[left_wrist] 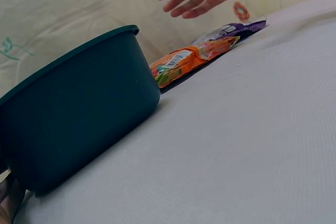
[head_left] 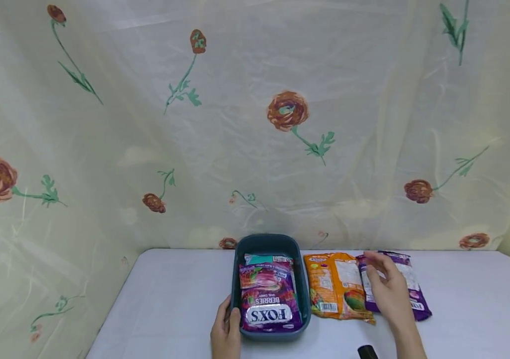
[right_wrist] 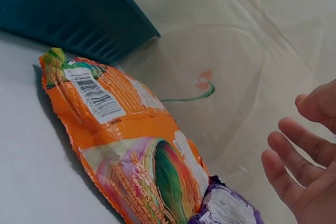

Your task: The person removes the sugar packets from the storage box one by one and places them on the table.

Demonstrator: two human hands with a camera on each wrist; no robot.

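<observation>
1. The flowery cloth (head_left: 349,164) hangs behind everything.
2. The white counter (head_left: 169,309) holds up the tub and bags.
3. The blue tub (head_left: 277,337) stands upright, with a purple berries bag (head_left: 268,299) and a blue-green pack (head_left: 259,259) peeking out from under it.
4. The orange bag (head_left: 322,279) lies just beside the tub, on its right. The other purple bag (head_left: 420,309) touches the orange one's far side.
5. The right grip (head_left: 389,286) is spread wide and holds nothing; it hangs above the purple bag. Bags this floppy should be easiest to lift by pinching the middle, gently, so the wrapper doesn't slip.
6. The left grip (head_left: 228,326) is closed on the tub's near left corner. A firm, easy hold there should stop wobbles without tipping it.
</observation>
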